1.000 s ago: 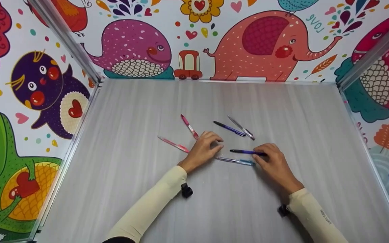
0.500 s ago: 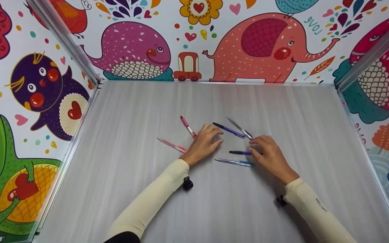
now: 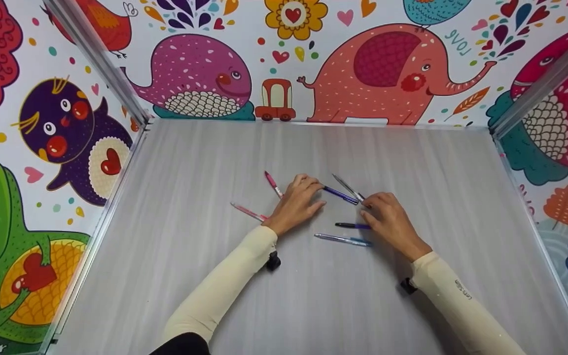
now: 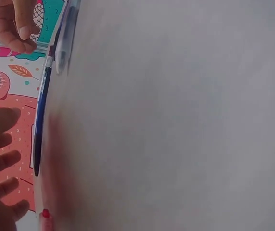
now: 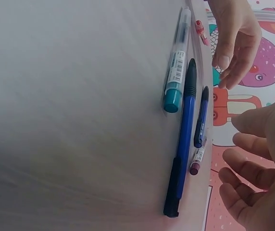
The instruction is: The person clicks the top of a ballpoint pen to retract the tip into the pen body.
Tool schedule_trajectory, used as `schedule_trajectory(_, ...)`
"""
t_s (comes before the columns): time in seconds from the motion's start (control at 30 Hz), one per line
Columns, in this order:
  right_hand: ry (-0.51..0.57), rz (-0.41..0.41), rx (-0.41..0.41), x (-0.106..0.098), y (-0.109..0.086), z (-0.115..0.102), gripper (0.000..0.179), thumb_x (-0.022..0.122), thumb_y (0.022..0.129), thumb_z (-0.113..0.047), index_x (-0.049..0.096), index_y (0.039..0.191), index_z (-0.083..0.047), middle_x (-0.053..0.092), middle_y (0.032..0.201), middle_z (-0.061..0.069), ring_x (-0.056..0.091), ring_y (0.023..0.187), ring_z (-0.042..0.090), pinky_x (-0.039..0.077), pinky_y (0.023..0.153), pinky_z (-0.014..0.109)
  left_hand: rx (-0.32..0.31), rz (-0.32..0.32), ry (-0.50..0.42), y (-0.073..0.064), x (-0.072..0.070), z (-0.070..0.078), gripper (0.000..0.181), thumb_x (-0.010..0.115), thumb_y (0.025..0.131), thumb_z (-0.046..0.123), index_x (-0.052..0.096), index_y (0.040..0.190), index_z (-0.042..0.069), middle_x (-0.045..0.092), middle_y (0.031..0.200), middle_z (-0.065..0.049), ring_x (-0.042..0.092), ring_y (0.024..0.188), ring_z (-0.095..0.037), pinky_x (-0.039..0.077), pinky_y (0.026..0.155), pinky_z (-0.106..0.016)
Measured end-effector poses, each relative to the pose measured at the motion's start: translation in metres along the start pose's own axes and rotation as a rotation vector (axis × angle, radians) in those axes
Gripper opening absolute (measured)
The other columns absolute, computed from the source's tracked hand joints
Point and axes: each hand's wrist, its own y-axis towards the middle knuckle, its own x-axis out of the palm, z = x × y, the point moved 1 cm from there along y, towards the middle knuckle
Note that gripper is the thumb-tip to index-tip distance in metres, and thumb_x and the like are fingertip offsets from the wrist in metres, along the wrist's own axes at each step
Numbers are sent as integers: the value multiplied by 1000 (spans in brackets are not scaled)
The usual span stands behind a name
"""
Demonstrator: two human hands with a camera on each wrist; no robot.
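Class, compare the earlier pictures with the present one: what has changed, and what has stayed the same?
The left hand moved forward, toward the far blue pen; the right hand moved forward and slightly left, from around the near blue pen toward the silvery pen. Neither visibly holds anything. These pens and the teal pen stayed put.

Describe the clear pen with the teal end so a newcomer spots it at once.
Start at the grey tabletop and find the person's left hand and right hand. In the head view, the clear pen lies lower than every other pen, just below the black-and-blue pen. Only it has a teal end; that neighbour is opaque.
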Motion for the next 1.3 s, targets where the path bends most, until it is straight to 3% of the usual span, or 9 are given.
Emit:
schedule_trajectory(0.37, -8, -69, 23, 5, 12, -1, 17, 85, 96, -3, 78, 111, 2, 72, 116, 16, 62, 114, 36, 54, 98, 53, -5, -24, 119, 6, -1, -12, 42, 78, 105, 33, 72, 138, 7, 70, 138, -8, 54, 135, -30, 46, 116, -48)
schedule_trajectory(0.6, -46, -100, 47, 10, 21, 1, 18, 84, 97, -5, 78, 112, 1, 72, 115, 16, 60, 110, 35, 55, 93, 49, -5, -50, 136, 14, 0, -22, 45, 77, 106, 35, 71, 142, 8, 68, 141, -8, 52, 137, -30, 45, 117, -50)
schedule_trajectory(0.93, -77, -91, 29, 18, 32, 4, 20, 85, 95, -5, 78, 112, 4, 72, 116, 20, 61, 115, 42, 51, 100, 56, 6, -78, 150, 15, 2, -28, 45, 77, 105, 35, 71, 140, 7, 67, 140, -10, 53, 135, -32, 45, 116, -55)
schedule_trajectory(1.17, -80, -93, 67, 24, 35, 8, 21, 84, 96, -5, 78, 114, 4, 71, 119, 22, 60, 118, 43, 50, 102, 58, 41, -138, 279, 18, 6, -28, 40, 71, 109, 37, 71, 140, 12, 67, 141, -7, 54, 135, -30, 45, 117, -53)
schedule_trajectory(1.3, -96, -84, 71, 27, 35, 10, 20, 84, 96, -5, 79, 113, 2, 69, 118, 21, 58, 117, 42, 49, 101, 57, 56, -142, 299, 19, 7, -28, 38, 69, 110, 37, 72, 139, 13, 67, 141, -6, 54, 136, -30, 45, 116, -54)
